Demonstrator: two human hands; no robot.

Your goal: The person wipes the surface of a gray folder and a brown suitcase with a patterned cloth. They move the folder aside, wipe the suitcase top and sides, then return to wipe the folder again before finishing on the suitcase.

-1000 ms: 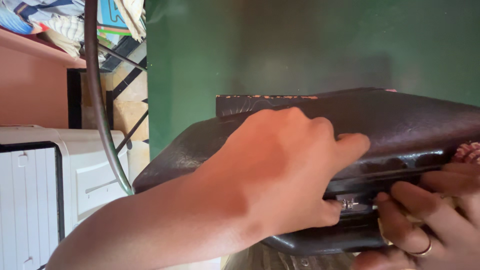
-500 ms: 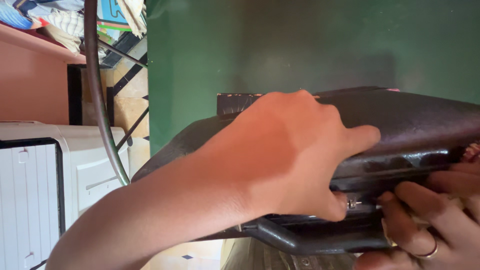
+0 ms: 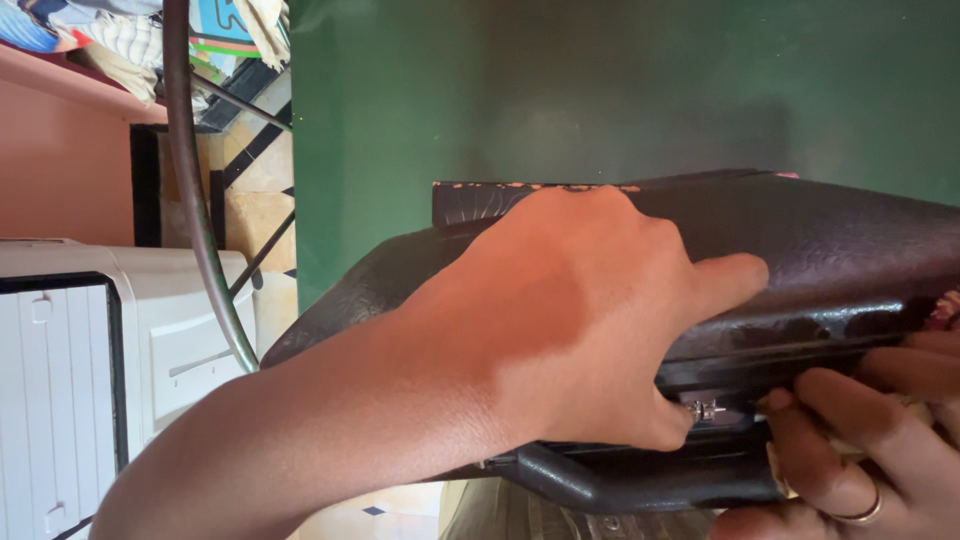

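Hands close on a dark, pebbled hard case (image 3: 830,250) that fills the right and lower middle of the view, its lid side up against a green wall (image 3: 600,90). The left hand (image 3: 590,310) lies spread over the top of the case, fingers reaching across the lid and the thumb pressing beside a small metal latch (image 3: 705,409) on the front edge; the forearm comes in from the lower left and hides much of the near corner of the case. The right hand (image 3: 870,440) enters at the lower right with a ring (image 3: 862,516) on one finger, its fingers curled against the front edge just beside the latch, so both hands are pressed to the case rather than free. Below the latch a dark moulded handle (image 3: 620,478) runs along the front. A flat dark slab with an orange-flecked edge (image 3: 500,200) sits behind the case, touching or just beside it; which, I cannot tell. To the left stands a white appliance (image 3: 120,360), and a dark curved tube (image 3: 195,200) sweeps down in front of it. Folded cloth (image 3: 120,30) rests on a pink shelf (image 3: 60,80) at the upper left, well apart from the hands.
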